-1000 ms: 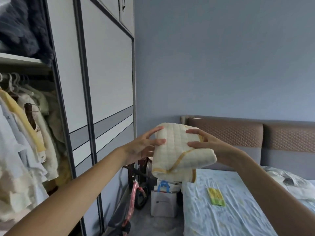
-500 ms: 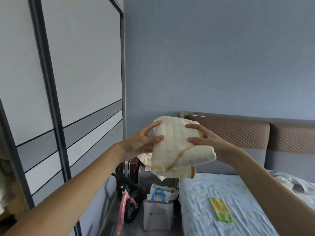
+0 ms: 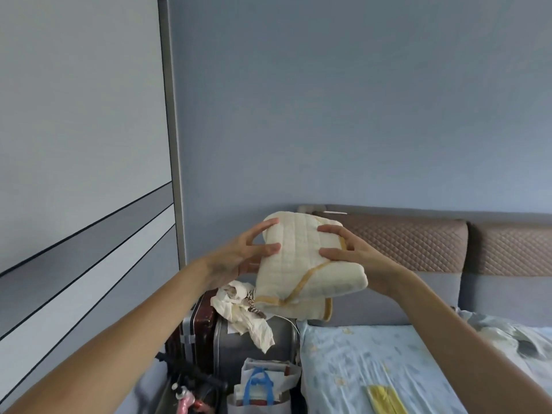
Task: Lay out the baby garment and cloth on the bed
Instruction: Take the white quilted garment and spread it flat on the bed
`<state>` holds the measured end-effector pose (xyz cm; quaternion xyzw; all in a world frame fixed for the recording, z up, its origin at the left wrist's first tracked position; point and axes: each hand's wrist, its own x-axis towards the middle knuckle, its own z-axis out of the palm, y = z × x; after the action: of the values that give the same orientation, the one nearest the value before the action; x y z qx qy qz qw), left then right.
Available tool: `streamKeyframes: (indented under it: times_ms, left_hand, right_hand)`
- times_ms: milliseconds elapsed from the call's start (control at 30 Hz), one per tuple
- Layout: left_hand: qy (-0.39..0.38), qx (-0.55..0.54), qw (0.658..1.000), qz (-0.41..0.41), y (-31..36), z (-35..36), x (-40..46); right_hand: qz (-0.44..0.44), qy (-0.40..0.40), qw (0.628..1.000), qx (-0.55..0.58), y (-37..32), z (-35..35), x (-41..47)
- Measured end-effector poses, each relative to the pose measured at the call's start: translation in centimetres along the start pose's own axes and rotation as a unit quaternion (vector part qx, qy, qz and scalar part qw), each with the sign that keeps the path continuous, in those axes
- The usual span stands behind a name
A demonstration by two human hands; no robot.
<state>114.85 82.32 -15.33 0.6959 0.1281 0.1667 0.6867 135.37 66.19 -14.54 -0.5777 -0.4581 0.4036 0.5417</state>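
I hold a folded cream quilted baby garment [image 3: 301, 264] with yellow-orange trim in the air, in front of the headboard. My left hand [image 3: 239, 256] grips its left edge, thumb on the front. My right hand [image 3: 355, 252] grips its right side, thumb on top and fingers curled over the far edge. The bed [image 3: 358, 360], with a light-blue patterned sheet, lies below and to the right. A small folded yellow-green cloth [image 3: 385, 398] lies on the sheet near the bottom edge.
A wardrobe door [image 3: 83, 174] fills the left. Beside the bed stand suitcases [image 3: 227, 348] with crumpled white cloth [image 3: 245, 312] on top, a white bag with blue handles [image 3: 263, 386] and a pink scooter [image 3: 185, 398]. Rumpled bedding [image 3: 513, 339] lies at the right.
My view has swung right, away from the open wardrobe and its hanging clothes, toward the bed. Both hands still hold the folded garment in front of me.
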Motion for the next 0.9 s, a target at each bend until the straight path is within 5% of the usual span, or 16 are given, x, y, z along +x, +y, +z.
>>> streamKeyframes:
  times_ms: [600,900]
  left_hand:
    - [0.011,-0.017,1.0,0.005,-4.7,-4.4,30.5]
    - [-0.108,-0.011,0.994,0.0,-6.2,-3.3,45.3]
  right_hand:
    - [0.034,0.032,0.999,-0.007,4.8,-19.2,20.4]
    - [0.06,0.135,0.989,-0.024,6.8,-28.6,23.9]
